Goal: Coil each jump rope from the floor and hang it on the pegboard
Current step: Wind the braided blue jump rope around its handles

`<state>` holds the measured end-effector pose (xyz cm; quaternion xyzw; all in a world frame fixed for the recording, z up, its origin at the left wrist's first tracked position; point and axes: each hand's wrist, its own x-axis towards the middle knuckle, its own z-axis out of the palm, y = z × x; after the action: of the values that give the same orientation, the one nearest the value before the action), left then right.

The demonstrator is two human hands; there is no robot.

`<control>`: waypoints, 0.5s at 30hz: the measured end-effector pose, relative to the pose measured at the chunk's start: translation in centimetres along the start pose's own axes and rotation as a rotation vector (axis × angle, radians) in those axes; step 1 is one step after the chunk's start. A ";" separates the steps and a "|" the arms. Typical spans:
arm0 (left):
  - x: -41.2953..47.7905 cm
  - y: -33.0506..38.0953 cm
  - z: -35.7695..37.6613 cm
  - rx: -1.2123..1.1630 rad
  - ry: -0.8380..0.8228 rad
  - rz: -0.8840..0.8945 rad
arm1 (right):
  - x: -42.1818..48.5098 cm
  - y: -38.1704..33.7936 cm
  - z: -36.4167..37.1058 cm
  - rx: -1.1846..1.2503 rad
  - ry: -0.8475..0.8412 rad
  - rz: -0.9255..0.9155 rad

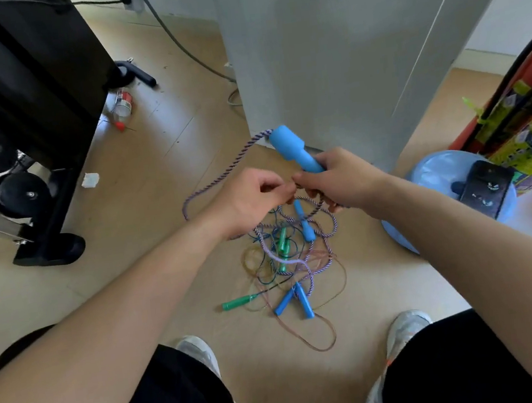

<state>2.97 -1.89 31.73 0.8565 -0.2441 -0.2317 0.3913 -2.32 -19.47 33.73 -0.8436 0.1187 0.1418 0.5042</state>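
My right hand grips a blue handle of a jump rope, held up above the floor. Its purple braided cord arcs left from the handle's top and loops back down. My left hand pinches that cord just left of my right hand. Below my hands, a tangle of ropes lies on the floor: the purple cord's other blue handle, green handles, a pair of blue handles and thin brown cord. No pegboard is in view.
A grey pillar stands right behind the pile. A black weight rack with dumbbells fills the left. A red fire extinguisher and a blue water jug sit at the right. A plastic bottle lies on the floor. My feet flank the pile.
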 end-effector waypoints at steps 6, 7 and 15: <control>0.0 -3.1 -1.9 -0.005 -0.064 -0.123 | 2.2 2.6 -4.6 -0.225 0.472 0.095; -0.1 -3.7 -2.5 0.054 -0.076 -0.169 | 2.4 3.2 -5.4 -0.249 0.535 0.145; 0.2 -3.5 -3.7 0.070 0.068 -0.063 | 1.9 2.5 -2.8 -0.349 0.295 0.049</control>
<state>6.09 2.06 31.12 0.8841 -0.2117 -0.2061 0.3619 -1.09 -23.26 32.28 -0.9265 0.1854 0.0474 0.3240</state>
